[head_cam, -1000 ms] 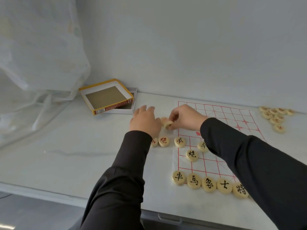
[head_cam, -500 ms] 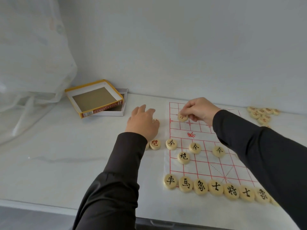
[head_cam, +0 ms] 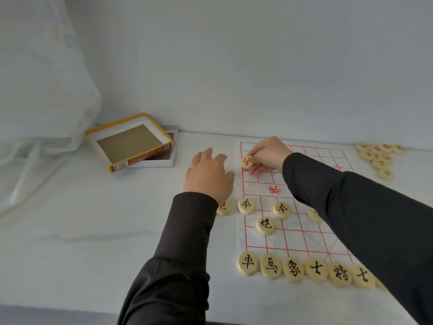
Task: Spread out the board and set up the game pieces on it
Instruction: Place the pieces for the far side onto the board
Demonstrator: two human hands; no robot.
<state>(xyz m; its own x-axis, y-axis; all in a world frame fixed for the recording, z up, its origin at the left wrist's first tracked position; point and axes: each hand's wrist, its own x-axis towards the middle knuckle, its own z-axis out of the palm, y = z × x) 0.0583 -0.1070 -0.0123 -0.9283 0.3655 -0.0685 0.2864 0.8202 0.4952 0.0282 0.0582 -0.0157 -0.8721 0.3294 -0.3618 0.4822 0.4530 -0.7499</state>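
A thin white board [head_cam: 293,233] with a red grid lies flat on the table. Black-lettered wooden discs fill its near row [head_cam: 293,269], and a few more stand in the rows above [head_cam: 265,225]. My right hand [head_cam: 269,154] pinches a red-lettered disc [head_cam: 246,162] at the board's far left, tilted on edge just above the grid. My left hand [head_cam: 209,175] rests palm down with relaxed fingers on the table left of the board. It partly covers a red-lettered disc [head_cam: 223,207].
An open yellow-edged game box [head_cam: 131,141] sits on its white lid at the back left. A pile of red-lettered discs [head_cam: 377,156] lies at the back right by the wall. A plastic sheet hangs at the far left.
My right hand carried the red-lettered disc from beside my left hand onto the board's far left part. My left hand stayed in place. The view shifted right and closer.
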